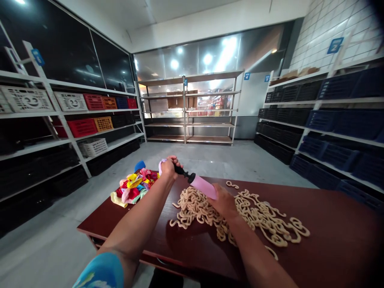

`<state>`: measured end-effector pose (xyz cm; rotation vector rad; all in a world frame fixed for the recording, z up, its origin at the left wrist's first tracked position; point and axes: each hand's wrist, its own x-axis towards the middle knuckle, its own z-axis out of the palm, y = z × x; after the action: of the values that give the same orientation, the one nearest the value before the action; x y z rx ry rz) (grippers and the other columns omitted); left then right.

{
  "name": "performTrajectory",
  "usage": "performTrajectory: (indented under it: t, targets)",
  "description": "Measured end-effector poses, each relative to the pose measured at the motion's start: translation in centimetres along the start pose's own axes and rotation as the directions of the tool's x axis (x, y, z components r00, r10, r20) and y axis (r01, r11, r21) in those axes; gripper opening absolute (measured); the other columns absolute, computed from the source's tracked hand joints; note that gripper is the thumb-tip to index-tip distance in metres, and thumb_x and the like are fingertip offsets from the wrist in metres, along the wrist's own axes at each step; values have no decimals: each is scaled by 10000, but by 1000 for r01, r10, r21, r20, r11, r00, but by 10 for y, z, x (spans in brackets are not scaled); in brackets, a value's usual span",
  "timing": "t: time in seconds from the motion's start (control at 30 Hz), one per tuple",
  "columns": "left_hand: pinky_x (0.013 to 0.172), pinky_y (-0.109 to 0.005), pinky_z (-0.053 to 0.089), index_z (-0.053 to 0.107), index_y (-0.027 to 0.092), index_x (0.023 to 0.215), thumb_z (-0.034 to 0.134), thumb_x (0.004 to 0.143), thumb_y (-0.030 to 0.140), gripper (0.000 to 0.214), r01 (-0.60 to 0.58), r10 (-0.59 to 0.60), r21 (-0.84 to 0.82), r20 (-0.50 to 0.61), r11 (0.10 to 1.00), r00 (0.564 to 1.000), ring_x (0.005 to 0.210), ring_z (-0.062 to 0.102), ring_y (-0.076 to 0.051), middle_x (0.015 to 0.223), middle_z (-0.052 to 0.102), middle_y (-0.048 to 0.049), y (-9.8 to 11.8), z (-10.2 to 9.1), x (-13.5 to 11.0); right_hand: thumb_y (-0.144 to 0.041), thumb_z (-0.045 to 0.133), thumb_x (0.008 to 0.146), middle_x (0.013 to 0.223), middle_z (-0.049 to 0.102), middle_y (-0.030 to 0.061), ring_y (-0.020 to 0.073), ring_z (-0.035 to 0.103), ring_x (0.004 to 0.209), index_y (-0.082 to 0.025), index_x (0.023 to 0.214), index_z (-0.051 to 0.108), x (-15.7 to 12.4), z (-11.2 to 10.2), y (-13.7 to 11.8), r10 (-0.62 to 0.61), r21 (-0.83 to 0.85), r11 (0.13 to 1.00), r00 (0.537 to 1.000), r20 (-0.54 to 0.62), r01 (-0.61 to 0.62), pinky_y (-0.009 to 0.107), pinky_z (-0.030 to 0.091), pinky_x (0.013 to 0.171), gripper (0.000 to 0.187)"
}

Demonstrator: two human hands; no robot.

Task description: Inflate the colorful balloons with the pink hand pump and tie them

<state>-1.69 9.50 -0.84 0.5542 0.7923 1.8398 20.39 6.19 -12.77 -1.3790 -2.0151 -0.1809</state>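
A pink hand pump (204, 186) with a black tapered nozzle slants above the table between my hands. My right hand (223, 201) is wrapped around the lower end of its pink barrel. At the nozzle tip, my left hand (169, 168) is closed around the black end and a limp pale purple balloon (162, 165); its grip partly hides where the two meet. Left of that hand lies a pile of limp, many-coloured balloons (135, 184). Under and beyond my right hand spreads a heap of tan, curly, rope-like pieces (195, 204), whose material I cannot tell.
The dark red-brown table (324, 224) fills the foreground. Shelves with white, red and orange crates (84, 127) stand on the left, and dark blue crates (339, 154) line the right. A metal rack (184, 108) stands at the back, across the grey floor (192, 158).
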Motion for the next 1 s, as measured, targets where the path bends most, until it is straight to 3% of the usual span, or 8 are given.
performTrajectory:
  t: [0.17, 0.27, 0.37, 0.47, 0.6, 0.7, 0.83, 1.0]
  targets:
    - [425, -218, 370, 453, 170, 706, 400, 607, 35, 175, -72, 73, 15, -7, 997, 997, 350, 331, -68, 466, 307, 66, 48, 8, 24, -279, 575, 694, 940, 604, 45, 205, 570, 890, -210, 1056, 497, 4, 4, 9, 58, 18, 998, 998, 3, -58, 276, 410, 701, 376]
    - [412, -214, 362, 448, 166, 695, 393, 597, 37, 171, -99, 99, 23, 8, 995, 995, 352, 327, -67, 471, 310, 63, 60, 10, 27, -273, 578, 689, 909, 611, 43, 194, 574, 853, -203, 1024, 508, 3, 10, 9, 78, 16, 997, 997, -8, -77, 266, 396, 689, 348]
    - [404, -206, 351, 425, 175, 668, 396, 589, 50, 151, -104, 104, 16, 32, 994, 994, 352, 328, -69, 471, 307, 62, 49, 12, 21, -269, 587, 673, 873, 617, 39, 189, 577, 812, -203, 980, 515, 1, 13, 6, 93, 8, 996, 996, -15, -93, 259, 386, 664, 322]
    - [402, -200, 345, 395, 180, 639, 397, 590, 60, 130, -91, 90, 14, 48, 996, 995, 354, 331, -68, 466, 298, 63, 25, 18, 9, -264, 592, 659, 847, 621, 38, 190, 584, 780, -202, 955, 516, 0, 13, 3, 81, 12, 997, 997, -20, -81, 259, 380, 638, 312]
    - [394, -200, 339, 363, 186, 617, 389, 582, 60, 133, -61, 58, 29, 94, 998, 994, 346, 317, -68, 456, 265, 70, -6, 35, -9, -286, 572, 684, 820, 627, 40, 187, 592, 743, -197, 956, 516, -3, 11, 0, 76, 45, 996, 995, -64, -73, 261, 380, 623, 291]
    - [377, -199, 325, 350, 188, 604, 390, 577, 63, 135, -48, 40, 50, 139, 998, 989, 340, 306, -71, 447, 247, 71, -17, 48, -19, -311, 565, 697, 814, 634, 40, 187, 596, 716, -192, 960, 516, -3, 10, 0, 104, 72, 993, 991, -82, -98, 265, 381, 611, 293]
    - [368, -212, 334, 362, 190, 605, 383, 562, 57, 141, -60, 44, 87, 166, 994, 985, 339, 310, -79, 447, 253, 68, -8, 58, -21, -334, 571, 699, 833, 641, 42, 195, 604, 726, -192, 997, 514, -2, 7, -1, 115, 96, 990, 990, -81, -107, 274, 392, 619, 334]
    - [381, -218, 353, 360, 187, 598, 380, 568, 44, 148, -135, 114, 105, 183, 985, 976, 339, 316, -78, 451, 257, 65, 34, 61, -8, -342, 580, 690, 863, 635, 33, 197, 604, 768, -210, 1034, 506, 1, 4, 3, 111, 114, 988, 990, -90, -101, 272, 403, 631, 375]
